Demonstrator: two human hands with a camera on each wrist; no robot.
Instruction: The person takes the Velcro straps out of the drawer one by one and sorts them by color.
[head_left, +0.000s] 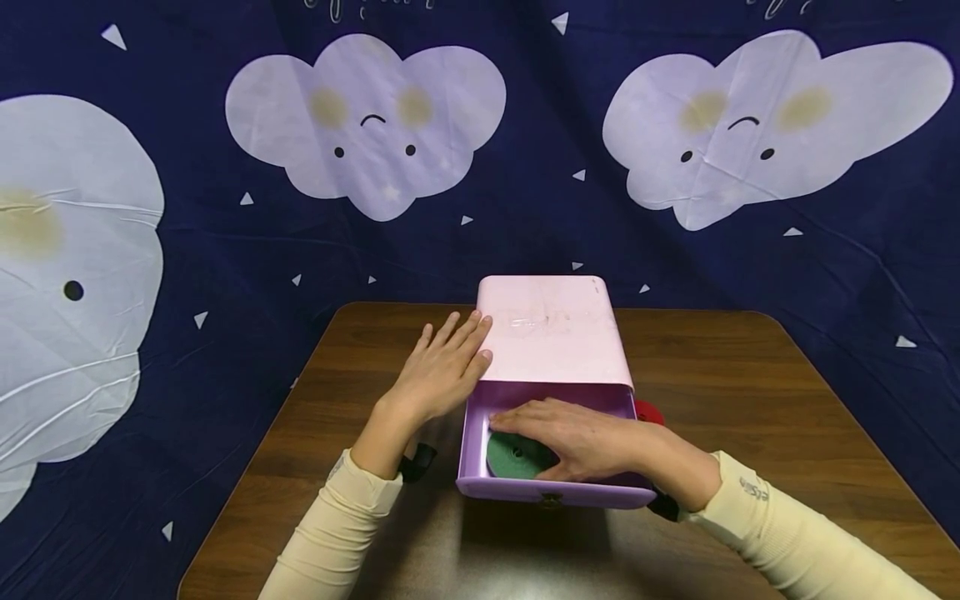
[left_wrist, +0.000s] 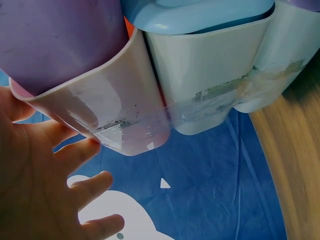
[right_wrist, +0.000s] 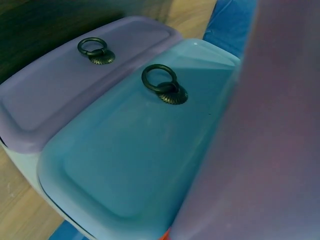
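Note:
A drawer unit with a pink top [head_left: 551,329] stands on the table, its purple drawer [head_left: 474,450] pulled out toward me. My left hand [head_left: 442,371] lies against the left edge of the pink housing [left_wrist: 132,110], fingers spread and straight. Down in the drawer, my right hand [head_left: 577,433] holds a round green disc [head_left: 517,454] with a small hole in its middle; fingertips are at its far left edge, the thumb at its near edge. The right wrist view does not show the right hand or the disc.
Below the purple drawer are a blue drawer front [right_wrist: 135,135] and another purple drawer front [right_wrist: 85,75], both closed and with ring pulls. A red object [head_left: 649,412] shows partly beside the unit's right side. The brown wooden table [head_left: 720,358] meets a dark blue cloud-patterned cloth [head_left: 555,225].

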